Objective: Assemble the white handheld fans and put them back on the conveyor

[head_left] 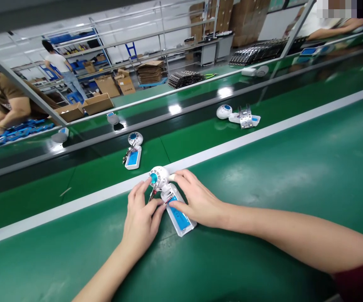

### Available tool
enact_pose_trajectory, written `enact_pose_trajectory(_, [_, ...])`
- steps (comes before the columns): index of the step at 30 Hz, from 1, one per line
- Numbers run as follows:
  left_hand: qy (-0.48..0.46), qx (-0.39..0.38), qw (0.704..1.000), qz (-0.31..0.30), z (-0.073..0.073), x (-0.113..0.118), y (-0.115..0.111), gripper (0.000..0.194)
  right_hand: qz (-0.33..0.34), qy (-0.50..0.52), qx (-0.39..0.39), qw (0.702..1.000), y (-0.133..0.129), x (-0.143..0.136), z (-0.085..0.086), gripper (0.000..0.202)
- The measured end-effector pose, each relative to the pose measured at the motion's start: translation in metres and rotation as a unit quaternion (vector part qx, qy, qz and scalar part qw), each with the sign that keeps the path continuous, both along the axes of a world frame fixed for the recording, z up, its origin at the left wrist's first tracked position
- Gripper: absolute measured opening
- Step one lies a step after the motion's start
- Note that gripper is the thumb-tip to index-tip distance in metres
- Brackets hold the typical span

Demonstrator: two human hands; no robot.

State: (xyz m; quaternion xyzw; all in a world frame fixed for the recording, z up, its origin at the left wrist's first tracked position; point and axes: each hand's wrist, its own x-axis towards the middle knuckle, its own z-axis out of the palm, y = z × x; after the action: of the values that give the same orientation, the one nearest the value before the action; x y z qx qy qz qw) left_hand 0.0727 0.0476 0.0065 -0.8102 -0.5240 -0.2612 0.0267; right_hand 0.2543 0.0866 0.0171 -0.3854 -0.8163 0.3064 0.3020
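A white device (179,216) with a round head and a blue rectangular panel lies tilted on the green table edge, between both hands. My left hand (140,214) is at its left side, with thumb and index finger pinched on thin wires near the joint and another finger by the blue lens. My right hand (197,199) grips the device from the right, fingers at the round head and thumb on top of the blue panel's upper end. Dark and red wires show at the joint; their ends are hidden by the fingers.
On the green conveyor (187,142) behind lie a similar device (133,157) and another with a clear bracket (246,117). More white parts (114,118) sit on the far strip. A person (14,100) handles blue pieces at left; another person's arm (332,31) is at upper right.
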Motion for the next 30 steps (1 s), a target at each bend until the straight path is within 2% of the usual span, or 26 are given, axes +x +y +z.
enact_pose_trajectory(2, [-0.055, -0.054, 0.997, 0.017, 0.0, 0.001, 0.0, 0.009, 0.023, -0.026, 0.038, 0.999, 0.001, 0.001, 0.002, 0.021])
enact_pose_trajectory(4, [-0.098, -0.092, 0.991, 0.028, 0.001, 0.002, 0.001, 0.01, 0.053, -0.056, 0.028, 0.997, 0.003, 0.0, 0.004, 0.008])
enact_pose_trajectory(7, [-0.126, -0.099, 0.987, 0.031, 0.001, 0.004, 0.001, 0.009, 0.071, -0.081, 0.003, 0.994, 0.008, -0.002, 0.004, 0.012])
enact_pose_trajectory(10, [-0.148, -0.084, 0.985, 0.012, 0.0, 0.002, 0.002, 0.008, 0.097, -0.059, -0.003, 0.994, 0.013, -0.003, 0.001, 0.017])
enact_pose_trajectory(11, [-0.169, -0.081, 0.982, 0.002, -0.001, 0.001, 0.002, 0.011, 0.104, -0.041, -0.008, 0.994, 0.015, -0.003, 0.0, 0.018])
enact_pose_trajectory(14, [-0.238, -0.105, 0.966, 0.008, 0.001, -0.003, 0.003, 0.039, 0.096, 0.012, -0.026, 0.995, 0.018, -0.004, -0.003, 0.021])
enact_pose_trajectory(15, [-0.238, -0.12, 0.964, 0.021, 0.002, -0.003, 0.003, 0.043, 0.088, 0.026, -0.031, 0.995, 0.018, -0.005, -0.004, 0.021])
enact_pose_trajectory(17, [-0.199, -0.138, 0.969, 0.039, 0.005, -0.003, 0.002, 0.038, 0.07, 0.05, -0.04, 0.996, 0.017, -0.007, -0.003, 0.02])
enact_pose_trajectory(21, [-0.142, -0.106, 0.984, 0.013, 0.008, 0.004, -0.001, 0.031, 0.049, 0.081, -0.043, 0.995, 0.013, -0.008, 0.0, 0.019])
enact_pose_trajectory(30, [-0.126, -0.08, 0.989, 0.007, 0.007, 0.017, -0.006, 0.028, 0.028, 0.021, -0.009, 0.999, 0.006, -0.007, -0.002, 0.02])
